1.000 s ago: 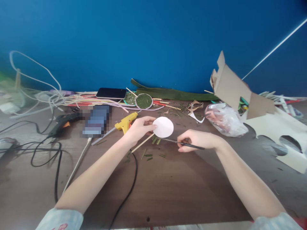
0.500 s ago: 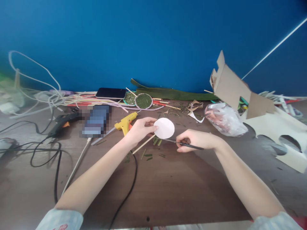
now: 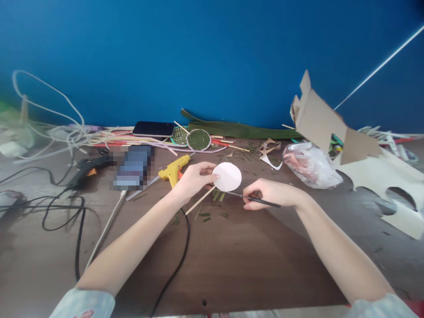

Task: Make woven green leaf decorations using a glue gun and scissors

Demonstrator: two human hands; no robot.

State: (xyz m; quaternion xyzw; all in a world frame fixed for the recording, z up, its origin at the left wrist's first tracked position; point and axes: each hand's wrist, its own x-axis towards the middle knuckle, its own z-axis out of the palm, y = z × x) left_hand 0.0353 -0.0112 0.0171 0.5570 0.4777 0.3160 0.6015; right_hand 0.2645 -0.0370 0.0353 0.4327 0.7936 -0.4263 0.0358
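My left hand [image 3: 196, 177] pinches a white paper disc [image 3: 228, 176] by its left edge, between thumb and fingers. A thin wooden stick [image 3: 200, 201] slants down and left from beneath the disc. My right hand [image 3: 265, 194] is closed around dark-handled scissors [image 3: 265, 202], seen almost edge-on. Their thin metal blades reach left to the disc's lower edge; whether they touch it I cannot tell. Cut green leaf bits [image 3: 218, 195] lie below the disc on the table. Just left of my left hand lies a yellow glue gun [image 3: 171, 171].
Behind are a green leaf-covered disc [image 3: 198, 139], a black phone [image 3: 153, 129] and long green leaves [image 3: 238, 130]. Right stand a cardboard box [image 3: 323, 112], a clear plastic bag [image 3: 311, 165] and cut-out card [image 3: 371, 174]. Cables [image 3: 81, 221] and a blurred phone [image 3: 134, 168] lie left.
The disc and stick have shifted very slightly, with the stick's lower end a little further right. Both hands keep their hold and nearly the same place.
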